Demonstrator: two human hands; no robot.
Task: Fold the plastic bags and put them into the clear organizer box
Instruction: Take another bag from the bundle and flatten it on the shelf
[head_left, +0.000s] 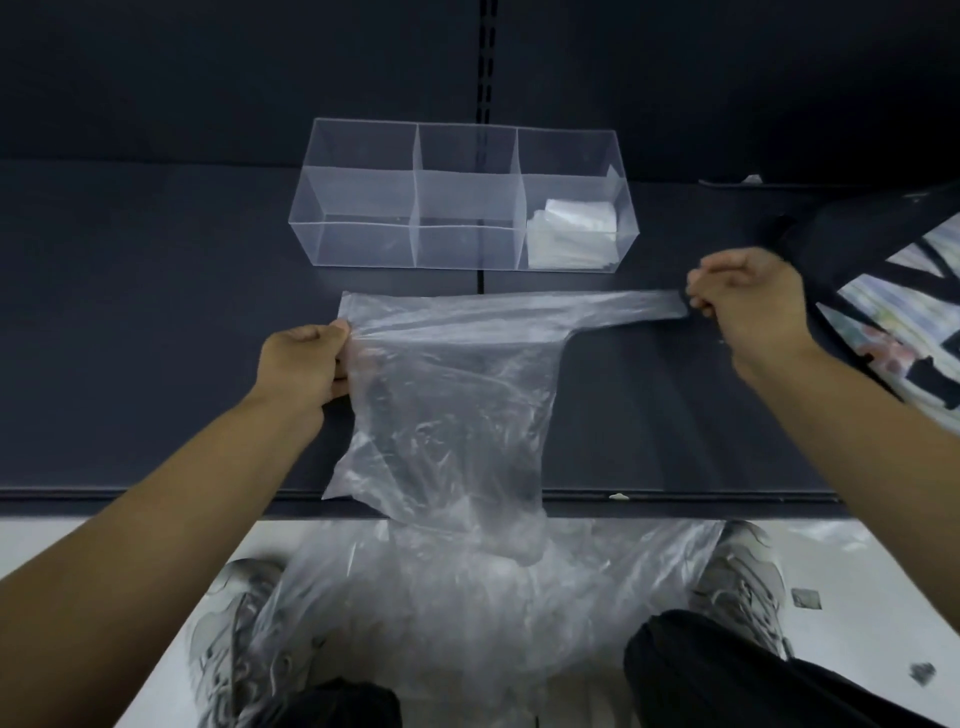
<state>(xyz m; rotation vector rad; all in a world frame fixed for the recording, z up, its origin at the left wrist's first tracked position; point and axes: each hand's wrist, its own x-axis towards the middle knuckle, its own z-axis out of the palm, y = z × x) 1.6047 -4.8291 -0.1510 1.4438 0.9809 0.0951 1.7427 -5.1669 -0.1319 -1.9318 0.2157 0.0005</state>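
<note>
Plastic bag (447, 395) lies on dark shelf (156, 322) just in front of clear organizer box (363, 197), lower part hanging over shelf edge. L hand (306, 364) pinches bag's left edge; R hand (748, 301) pinches stretched handle. Folded bags (571, 234), apparently, fill box's right compartment

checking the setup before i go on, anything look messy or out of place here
Yes: a loose heap of plastic bags lies on the floor between the shoes, not on the dark shelf. The bag being held droops over the shelf's front edge. In the organizer box, only the right compartment holds folded bags.
</note>
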